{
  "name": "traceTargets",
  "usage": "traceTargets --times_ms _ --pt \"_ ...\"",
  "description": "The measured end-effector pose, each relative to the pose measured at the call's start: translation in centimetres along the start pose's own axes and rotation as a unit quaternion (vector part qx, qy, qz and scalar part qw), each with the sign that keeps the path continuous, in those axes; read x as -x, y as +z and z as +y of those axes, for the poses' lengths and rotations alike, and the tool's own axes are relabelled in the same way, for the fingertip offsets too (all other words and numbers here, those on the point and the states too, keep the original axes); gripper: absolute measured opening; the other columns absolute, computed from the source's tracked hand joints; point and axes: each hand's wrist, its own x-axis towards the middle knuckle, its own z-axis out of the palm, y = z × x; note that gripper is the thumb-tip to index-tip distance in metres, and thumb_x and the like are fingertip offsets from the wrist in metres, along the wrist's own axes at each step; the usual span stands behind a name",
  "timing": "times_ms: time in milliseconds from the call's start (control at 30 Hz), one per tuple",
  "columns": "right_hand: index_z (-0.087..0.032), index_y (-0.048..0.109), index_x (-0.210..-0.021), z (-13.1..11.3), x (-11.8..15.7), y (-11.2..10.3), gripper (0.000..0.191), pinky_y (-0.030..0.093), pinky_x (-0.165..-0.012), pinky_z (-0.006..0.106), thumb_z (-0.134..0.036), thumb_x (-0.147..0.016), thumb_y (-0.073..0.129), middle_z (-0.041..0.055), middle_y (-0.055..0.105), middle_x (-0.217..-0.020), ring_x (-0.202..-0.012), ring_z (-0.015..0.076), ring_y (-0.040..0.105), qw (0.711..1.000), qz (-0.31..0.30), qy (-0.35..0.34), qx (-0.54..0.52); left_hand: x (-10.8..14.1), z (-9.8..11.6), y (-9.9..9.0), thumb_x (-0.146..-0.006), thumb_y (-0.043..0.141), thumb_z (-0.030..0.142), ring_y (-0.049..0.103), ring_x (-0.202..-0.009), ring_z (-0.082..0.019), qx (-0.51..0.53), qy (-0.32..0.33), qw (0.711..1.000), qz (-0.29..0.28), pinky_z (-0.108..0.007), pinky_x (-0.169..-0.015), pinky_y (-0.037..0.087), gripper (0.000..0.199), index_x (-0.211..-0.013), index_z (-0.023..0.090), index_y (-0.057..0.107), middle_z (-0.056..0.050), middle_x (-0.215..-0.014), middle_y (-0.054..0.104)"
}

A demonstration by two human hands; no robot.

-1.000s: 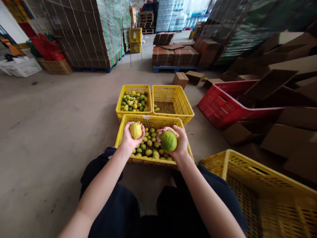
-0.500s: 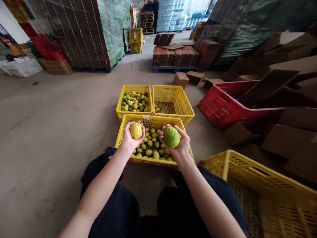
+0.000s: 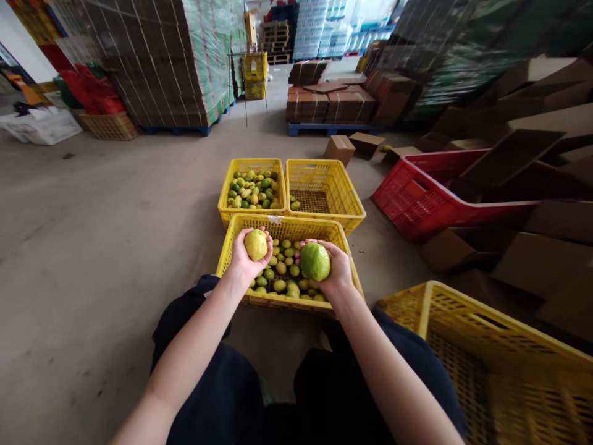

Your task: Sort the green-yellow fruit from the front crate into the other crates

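Note:
My left hand is closed around a yellow lemon, its fingers curled along the far side. In my right hand rests a larger green lemon with a bumpy, ridged skin; the fingers wrap behind it and are partly hidden. Both hands are held above the front yellow crate. Loose yellow and green lemons lie spread over that crate's bottom, some hidden by my hands.
Behind stand a yellow crate piled with lemons and another yellow crate with a few in its left corner. A yellow crate stands at my right. Beyond it are a red crate and cardboard boxes.
My right hand has shifted slightly left and down and turned the green lemon to show another side. My left hand keeps its lemon almost in place.

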Motion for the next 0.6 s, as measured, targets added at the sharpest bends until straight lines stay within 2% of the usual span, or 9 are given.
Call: traceTargets --times_ms 133,267,400,600 --pt "-0.013 0.064 -0.074 0.08 -0.23 0.05 0.017 0.058 -0.057 0.034 -0.019 -0.077 0.049 0.0100 0.068 -0.064 -0.059 0.0203 0.065 0.999 0.031 0.004 -0.029 0.04 -0.06 0.14 -0.079 0.050 0.019 0.060 -0.059 -0.012 -0.001 0.001 1.000 0.010 -0.020 -0.050 0.052 0.012 -0.080 0.013 0.061 -0.004 -0.067 0.061" --pt "-0.014 0.064 -0.073 -0.04 0.21 0.34 0.014 0.058 -0.058 0.034 -0.021 -0.074 0.052 0.0084 0.068 -0.065 -0.058 0.0194 0.065 1.000 0.009 0.014 -0.024 0.13 -0.10 0.25 -0.080 0.050 0.019 0.061 -0.059 -0.013 -0.009 -0.003 1.000 0.013 -0.020 -0.049 0.052 0.013 -0.079 0.012 0.060 -0.005 -0.068 0.061" --pt "-0.016 0.061 -0.063 -0.06 0.55 0.33 0.009 0.057 -0.057 0.032 -0.022 -0.067 0.057 0.0052 0.065 -0.061 -0.057 0.0185 0.064 1.000 -0.015 -0.009 0.017 0.20 -0.10 0.27 -0.080 0.049 0.019 0.060 -0.058 -0.013 -0.015 -0.004 1.000 0.012 -0.020 -0.049 0.052 0.013 -0.079 0.013 0.060 -0.004 -0.067 0.061" --pt "-0.019 0.055 -0.058 0.03 0.70 0.13 0.013 0.056 -0.056 0.034 -0.029 -0.066 0.057 0.0043 0.064 -0.058 -0.056 0.0195 0.063 0.998 -0.036 -0.012 0.053 0.13 -0.05 0.18 -0.080 0.050 0.019 0.060 -0.058 -0.013 -0.015 -0.001 1.000 0.017 -0.021 -0.049 0.052 0.013 -0.079 0.013 0.060 -0.005 -0.068 0.060"
